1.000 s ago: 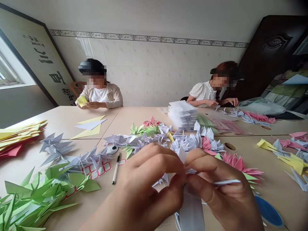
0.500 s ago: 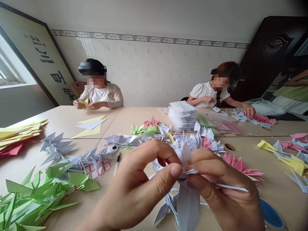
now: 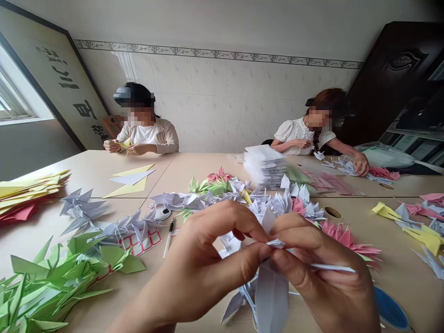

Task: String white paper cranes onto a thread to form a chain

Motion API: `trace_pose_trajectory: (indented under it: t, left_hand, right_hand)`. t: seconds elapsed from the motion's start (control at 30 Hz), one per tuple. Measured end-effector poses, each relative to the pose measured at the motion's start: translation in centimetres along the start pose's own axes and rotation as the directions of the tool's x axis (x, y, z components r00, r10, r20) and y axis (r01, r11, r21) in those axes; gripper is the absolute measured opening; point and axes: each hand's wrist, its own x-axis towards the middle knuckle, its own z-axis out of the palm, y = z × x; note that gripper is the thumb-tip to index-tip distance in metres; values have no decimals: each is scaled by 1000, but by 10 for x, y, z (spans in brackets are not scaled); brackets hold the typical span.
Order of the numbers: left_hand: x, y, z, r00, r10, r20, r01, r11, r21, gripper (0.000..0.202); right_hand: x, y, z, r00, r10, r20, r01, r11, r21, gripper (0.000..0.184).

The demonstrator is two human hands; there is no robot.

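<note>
Shifted closer together, the left hand (image 3: 211, 263) and right hand (image 3: 322, 268) grasp a pale lavender folded paper crane (image 3: 272, 296) between thumbs and fingertips, holding it above the beige tabletop (image 3: 409, 286) near its near edge.

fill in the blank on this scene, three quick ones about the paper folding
The left hand and right hand pinch a folded paper ____.
The heap of paper cranes at the lower left of the view is ____.
The person seated at the far left of the table holds ____ paper.

Missing words: crane; green; yellow
</note>
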Motion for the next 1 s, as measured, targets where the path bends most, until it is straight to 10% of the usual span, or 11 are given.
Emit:
trace_pose_trajectory:
  t: [0.27, 0.7, 1.0]
  left_hand:
    - [-3, 4, 2, 985, 158, -69, -145, 976, 165, 16]
    - [-2, 4, 6, 961, 264, 81, -276, 907, 318, 19]
    - [-1, 7, 0, 993, -46, 110, 49, 998, -26, 4]
  right_hand:
    - [-2, -3, -14, 997, 73, -16, -72, 995, 68, 16]
    - [-5, -15, -23, 992, -125, 28, 128, 938, -323, 20]
    - [-3, -11, -20, 932, -359, 39, 340, 835, -433, 24]
